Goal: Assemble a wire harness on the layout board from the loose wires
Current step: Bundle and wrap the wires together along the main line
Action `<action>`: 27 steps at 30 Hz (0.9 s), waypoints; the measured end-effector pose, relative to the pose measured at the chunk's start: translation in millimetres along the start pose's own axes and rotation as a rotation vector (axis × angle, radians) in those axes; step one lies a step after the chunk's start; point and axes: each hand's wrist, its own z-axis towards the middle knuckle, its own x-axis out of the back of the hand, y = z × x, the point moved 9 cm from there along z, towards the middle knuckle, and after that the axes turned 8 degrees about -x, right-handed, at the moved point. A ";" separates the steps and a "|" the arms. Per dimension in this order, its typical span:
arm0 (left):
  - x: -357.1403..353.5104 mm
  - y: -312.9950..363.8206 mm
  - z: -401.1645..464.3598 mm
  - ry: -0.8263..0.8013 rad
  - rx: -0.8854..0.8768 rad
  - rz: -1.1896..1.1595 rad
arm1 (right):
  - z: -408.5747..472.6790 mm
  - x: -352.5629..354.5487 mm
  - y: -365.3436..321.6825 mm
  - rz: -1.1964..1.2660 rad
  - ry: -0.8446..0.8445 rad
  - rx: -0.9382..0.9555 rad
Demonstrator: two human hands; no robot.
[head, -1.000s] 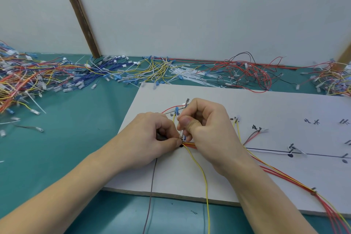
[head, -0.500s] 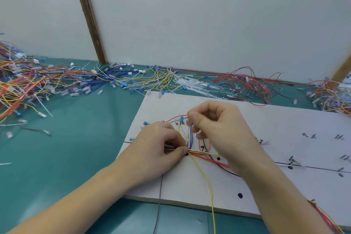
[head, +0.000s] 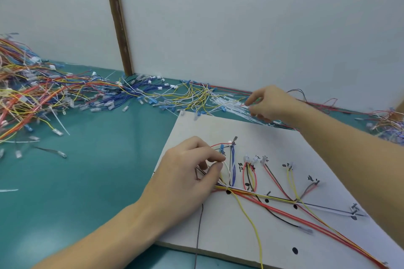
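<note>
The white layout board [head: 218, 231] lies on the green table, with red, yellow, black and blue harness wires [head: 273, 201] laid along its drawn lines. My left hand [head: 188, 179] rests on the board's left part and pinches the bunched wires between thumb and forefinger where several branches meet. My right hand [head: 269, 105] is stretched out beyond the board's far edge, over a heap of white cable ties [head: 227, 102], its fingers curled down onto them. Whether it grips one I cannot tell.
Piles of loose wires run along the wall: orange and mixed [head: 28, 94] at the left, blue [head: 135, 94] and yellow [head: 196, 94] in the middle, red [head: 317, 102] at the right. A wooden post [head: 118, 19] stands against the white wall. A grey wire [head: 199, 236] hangs over the board's front edge.
My right hand has left the wire junction and reached far back to the white ties. The left hand has kept its pinch on the wires. The view has moved left and closer.
</note>
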 end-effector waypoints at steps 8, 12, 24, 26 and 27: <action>-9.5 5.5 -3.0 -0.102 -0.045 0.010 | 39.8 -35.5 -2.4 -0.219 0.094 0.125; -8.0 5.4 -2.1 -0.091 -0.050 0.050 | 45.6 -39.8 -3.0 -0.259 0.126 0.120; -10.2 3.1 -1.0 -0.109 -0.037 0.088 | 46.1 -29.2 3.9 -0.121 0.119 0.069; -9.5 2.8 -0.8 -0.102 -0.036 0.090 | 44.8 -24.3 4.4 -0.092 0.156 0.086; -9.7 2.4 -0.7 -0.103 -0.036 0.094 | 44.6 -23.3 4.6 -0.087 0.158 0.102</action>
